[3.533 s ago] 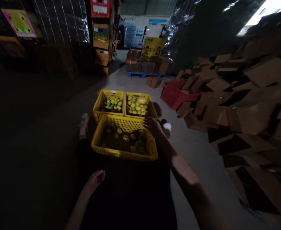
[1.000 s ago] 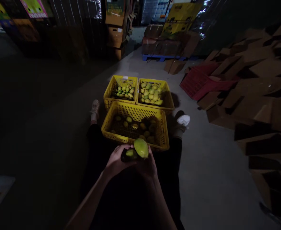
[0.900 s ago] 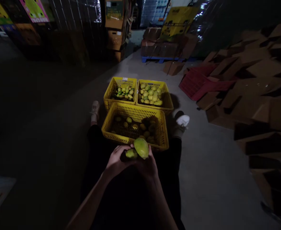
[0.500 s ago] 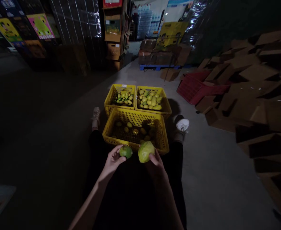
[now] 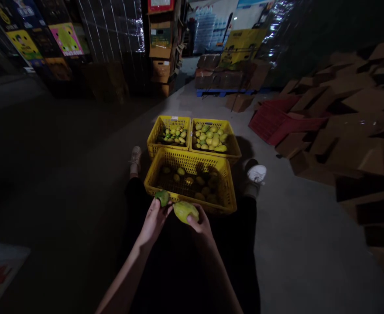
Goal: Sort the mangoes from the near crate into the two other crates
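My left hand (image 5: 155, 213) is closed round a small dark green fruit (image 5: 162, 197), held just above the near rim of the front yellow crate (image 5: 149, 185). Close to its right, my right hand (image 5: 201, 220) grips a larger, oblong yellow-green fruit (image 5: 184, 211) with a lightly ridged skin, its narrower end turned left. Several dim oval fruits lie on the floor of the front crate, mostly toward its right side. Behind it stand the back left crate (image 5: 152, 140), with smaller green and yellow fruits, and the back right crate (image 5: 234, 141), with larger pale yellow-green ones.
My legs stretch along both sides of the front crate, a white shoe (image 5: 256, 173) at the right. A red crate (image 5: 273, 120) lies tipped beside a heap of cardboard boxes (image 5: 352, 131). A blue pallet (image 5: 224, 92) and stacked cartons (image 5: 161, 48) stand farther back.
Both hands have shifted left with their fruits and come closer together. The yellow-green fruit has turned from end-on to lying sideways. The whole view has swung slightly left.
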Demonstrator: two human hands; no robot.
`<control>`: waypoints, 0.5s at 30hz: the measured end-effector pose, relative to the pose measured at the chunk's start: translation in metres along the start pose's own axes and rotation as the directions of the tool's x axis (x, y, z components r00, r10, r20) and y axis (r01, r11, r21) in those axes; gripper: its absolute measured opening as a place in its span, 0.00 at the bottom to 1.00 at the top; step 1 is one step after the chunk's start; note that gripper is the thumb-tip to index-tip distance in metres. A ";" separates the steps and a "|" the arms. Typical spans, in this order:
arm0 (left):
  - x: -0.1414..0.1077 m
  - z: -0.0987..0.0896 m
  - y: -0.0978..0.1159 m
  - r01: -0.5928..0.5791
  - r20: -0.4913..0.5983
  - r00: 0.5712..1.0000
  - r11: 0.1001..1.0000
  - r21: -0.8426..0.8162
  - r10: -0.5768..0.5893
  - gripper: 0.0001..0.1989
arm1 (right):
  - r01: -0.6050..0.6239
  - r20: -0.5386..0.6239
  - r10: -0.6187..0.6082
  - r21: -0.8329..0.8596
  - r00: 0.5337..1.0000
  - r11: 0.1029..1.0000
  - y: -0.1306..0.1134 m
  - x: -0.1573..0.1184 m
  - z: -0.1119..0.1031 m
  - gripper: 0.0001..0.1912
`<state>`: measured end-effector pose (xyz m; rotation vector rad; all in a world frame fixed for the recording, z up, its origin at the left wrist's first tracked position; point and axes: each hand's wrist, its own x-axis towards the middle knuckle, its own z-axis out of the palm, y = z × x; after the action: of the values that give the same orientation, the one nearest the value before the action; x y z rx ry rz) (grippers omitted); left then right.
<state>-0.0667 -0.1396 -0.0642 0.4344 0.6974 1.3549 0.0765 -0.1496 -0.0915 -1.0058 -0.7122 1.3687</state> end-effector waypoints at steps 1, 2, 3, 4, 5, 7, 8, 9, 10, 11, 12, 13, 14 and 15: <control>0.001 0.000 -0.002 -0.004 -0.018 1.000 1.000 0.018 0.004 0.21 | 0.012 -0.011 -0.012 -0.050 1.000 0.999 -0.001 0.000 0.002 0.23; 0.001 -0.001 -0.003 -0.009 -0.026 1.000 0.999 0.041 0.010 0.21 | 0.023 -0.015 -0.024 -0.083 1.000 0.996 -0.002 -0.001 0.004 0.22; 0.001 -0.001 -0.004 -0.020 -0.021 1.000 0.997 0.071 0.021 0.20 | 0.031 -0.014 -0.032 -0.104 0.999 0.994 -0.004 -0.002 0.006 0.21; 0.001 -0.002 -0.005 -0.039 -0.010 0.999 0.994 0.105 0.040 0.20 | 0.036 -0.013 -0.038 -0.115 0.999 0.993 -0.006 -0.003 0.008 0.21; 0.001 -0.003 -0.006 -0.061 0.009 0.998 0.987 0.148 0.060 0.19 | 0.039 -0.013 -0.041 -0.123 0.999 0.992 -0.008 -0.004 0.010 0.21; 0.000 -0.005 -0.006 -0.100 0.042 0.995 0.958 0.268 0.092 0.18 | 0.039 -0.019 -0.042 -0.147 0.999 0.988 -0.011 -0.004 0.011 0.22; -0.001 -0.005 -0.005 -0.115 0.053 0.993 0.935 0.335 0.103 0.17 | 0.039 -0.019 -0.043 -0.166 0.999 0.985 -0.013 -0.004 0.011 0.23; -0.001 -0.006 -0.004 -0.130 0.061 0.991 0.909 0.396 0.115 0.17 | 0.041 -0.016 -0.045 -0.188 0.999 0.981 -0.014 -0.003 0.011 0.23; -0.002 -0.006 -0.003 -0.145 0.069 0.989 0.883 0.446 0.128 0.17 | 0.046 -0.013 -0.050 -0.209 0.999 0.977 -0.015 -0.002 0.011 0.24; -0.002 -0.005 -0.001 -0.163 0.079 0.987 0.860 0.484 0.142 0.17 | 0.056 -0.011 -0.060 -0.227 0.998 0.972 -0.016 -0.001 0.011 0.25; -0.003 -0.005 0.001 -0.179 0.092 0.984 0.841 0.511 0.154 0.17 | 0.071 -0.009 -0.075 -0.241 0.997 0.968 -0.017 0.000 0.010 0.26; -0.003 -0.004 0.003 -0.191 0.107 0.982 0.824 0.534 0.157 0.17 | 0.090 -0.010 -0.096 -0.252 0.995 0.963 -0.018 0.001 0.010 0.26; -0.003 -0.003 0.005 -0.198 0.125 0.980 0.807 0.556 0.154 0.17 | 0.112 -0.013 -0.119 -0.261 0.993 0.959 -0.019 0.001 0.010 0.26; -0.003 -0.002 0.007 -0.200 0.143 0.979 0.792 0.577 0.142 0.17 | 0.133 -0.013 -0.142 -0.265 0.990 0.955 -0.021 0.002 0.010 0.26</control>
<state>-0.0732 -0.1412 -0.0608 1.0789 1.0227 1.2551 0.0774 -0.1444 -0.0692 -1.1616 -0.9401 1.1539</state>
